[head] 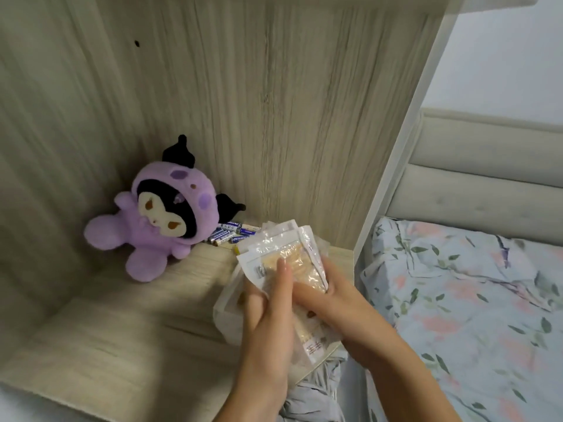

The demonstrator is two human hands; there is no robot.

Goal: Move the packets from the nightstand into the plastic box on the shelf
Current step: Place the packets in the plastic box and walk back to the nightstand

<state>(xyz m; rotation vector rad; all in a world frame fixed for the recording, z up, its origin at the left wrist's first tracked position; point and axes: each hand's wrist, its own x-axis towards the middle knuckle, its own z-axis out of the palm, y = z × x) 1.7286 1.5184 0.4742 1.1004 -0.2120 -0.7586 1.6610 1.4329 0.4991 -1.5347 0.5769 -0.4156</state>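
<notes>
Two hands hold one bundle of packets (283,254) at the lower middle of the frame, above the right edge of the nightstand (122,330). At least three packets are fanned at the top; the exact number I cannot tell. The left hand (268,324) grips the bundle, its fingers (281,281) laid over the front. The right hand (338,303) grips the right side, fingers curled around it. One plush (158,220) sits at the back left, against the wall. Several batteries (228,234) lie just beside it. The front left of the nightstand is open room. The bed (472,300) is at the right.
</notes>
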